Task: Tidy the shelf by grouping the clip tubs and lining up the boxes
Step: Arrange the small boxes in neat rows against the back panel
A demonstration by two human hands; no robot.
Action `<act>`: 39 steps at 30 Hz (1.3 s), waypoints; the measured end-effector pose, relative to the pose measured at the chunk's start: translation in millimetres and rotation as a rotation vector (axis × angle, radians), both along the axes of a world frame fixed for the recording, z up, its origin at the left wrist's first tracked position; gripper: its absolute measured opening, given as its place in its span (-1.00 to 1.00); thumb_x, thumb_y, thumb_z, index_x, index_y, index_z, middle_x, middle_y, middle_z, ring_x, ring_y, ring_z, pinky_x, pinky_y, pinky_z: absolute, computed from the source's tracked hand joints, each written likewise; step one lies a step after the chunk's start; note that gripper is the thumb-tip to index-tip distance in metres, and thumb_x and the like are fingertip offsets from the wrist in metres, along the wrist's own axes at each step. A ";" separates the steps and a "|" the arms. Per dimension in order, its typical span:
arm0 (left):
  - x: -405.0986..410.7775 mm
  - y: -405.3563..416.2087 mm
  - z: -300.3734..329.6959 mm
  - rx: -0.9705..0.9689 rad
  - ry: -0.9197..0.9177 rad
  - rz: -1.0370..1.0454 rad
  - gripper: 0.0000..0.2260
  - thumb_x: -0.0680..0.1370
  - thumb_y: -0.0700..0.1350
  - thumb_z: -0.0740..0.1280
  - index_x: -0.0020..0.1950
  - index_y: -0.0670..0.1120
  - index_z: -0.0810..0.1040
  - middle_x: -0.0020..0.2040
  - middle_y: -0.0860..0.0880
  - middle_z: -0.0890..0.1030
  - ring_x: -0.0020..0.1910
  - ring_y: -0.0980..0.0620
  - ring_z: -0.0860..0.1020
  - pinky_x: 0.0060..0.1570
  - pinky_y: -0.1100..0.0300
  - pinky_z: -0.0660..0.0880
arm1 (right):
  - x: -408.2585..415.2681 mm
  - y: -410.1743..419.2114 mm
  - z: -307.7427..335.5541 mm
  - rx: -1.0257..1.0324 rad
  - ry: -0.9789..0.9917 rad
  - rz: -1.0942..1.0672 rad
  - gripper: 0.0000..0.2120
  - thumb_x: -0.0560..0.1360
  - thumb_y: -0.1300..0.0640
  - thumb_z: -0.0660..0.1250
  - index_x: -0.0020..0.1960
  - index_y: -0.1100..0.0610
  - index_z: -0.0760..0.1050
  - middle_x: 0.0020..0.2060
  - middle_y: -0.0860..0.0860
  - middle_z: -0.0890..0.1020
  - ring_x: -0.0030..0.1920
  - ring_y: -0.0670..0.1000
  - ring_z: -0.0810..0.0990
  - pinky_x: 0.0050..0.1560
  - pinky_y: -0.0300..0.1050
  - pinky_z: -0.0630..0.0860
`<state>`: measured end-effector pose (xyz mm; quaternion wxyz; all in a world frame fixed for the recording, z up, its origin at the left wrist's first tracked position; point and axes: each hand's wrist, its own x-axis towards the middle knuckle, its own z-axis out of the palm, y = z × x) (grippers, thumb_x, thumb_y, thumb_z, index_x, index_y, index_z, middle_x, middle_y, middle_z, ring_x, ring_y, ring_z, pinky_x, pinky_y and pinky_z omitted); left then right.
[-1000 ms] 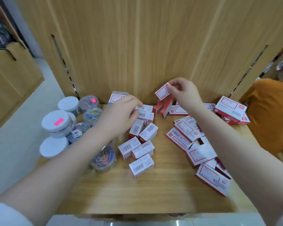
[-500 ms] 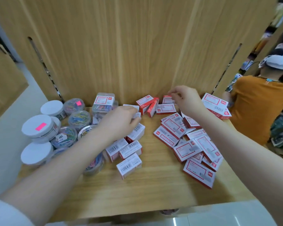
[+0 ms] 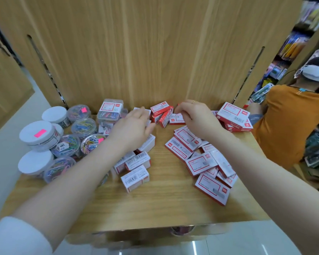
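Wooden shelf (image 3: 164, 205) is filling the lower frame, w/ a tall wood back panel (image 3: 155, 52) above, so stock is getting pushed toward the rear. Clip tubs (image 3: 63, 142) are sitting bunched at centre left, touching each other, prob. already mostly grouped. Red-and-white boxes (image 3: 201, 162) are lying scattered at centre right, overlapping, not yet lined up; smaller barcode boxes (image 3: 135, 178) are lying loose mid-frame. Left hand (image 3: 132, 128) is resting over small boxes, fingers curling on one, looks like. Right hand (image 3: 195, 116) is pinching a box (image 3: 176, 119) near the back panel, likely starting a row there.
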<state>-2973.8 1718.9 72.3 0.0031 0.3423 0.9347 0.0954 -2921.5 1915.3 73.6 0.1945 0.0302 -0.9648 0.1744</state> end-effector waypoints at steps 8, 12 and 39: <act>5.6 -36.1 26.0 0.376 0.103 -0.146 -0.61 0.55 -0.05 0.04 0.24 -0.17 0.48 0.21 -0.07 0.52 0.22 -0.09 0.44 0.18 0.02 0.39 | 30.6 -12.7 4.2 -0.404 0.078 -0.365 -0.67 0.46 0.42 0.06 -0.03 0.23 0.57 -0.09 0.05 0.57 -0.20 -0.04 0.47 -0.10 -0.22 0.35; 10.6 -46.6 21.2 0.345 0.073 -0.220 -0.70 0.55 -0.18 0.18 0.27 -0.16 0.45 0.22 -0.08 0.50 0.15 -0.11 0.45 0.10 0.00 0.42 | 54.0 -52.5 -10.6 -0.313 -0.029 -0.285 -0.68 0.43 0.42 0.11 -0.04 0.21 0.59 -0.07 0.09 0.65 -0.05 0.04 0.56 -0.06 -0.21 0.39; 126.7 64.2 -30.6 0.665 -0.786 0.165 -0.51 0.63 -0.09 -0.03 0.52 -0.04 -0.17 0.52 -0.03 -0.29 0.50 0.02 -0.21 0.48 0.06 -0.10 | 134.1 3.6 -62.3 -0.292 -0.233 -0.788 -0.47 0.54 -0.10 0.08 0.42 0.15 0.20 0.44 0.17 0.22 0.40 0.20 0.22 0.39 0.09 0.18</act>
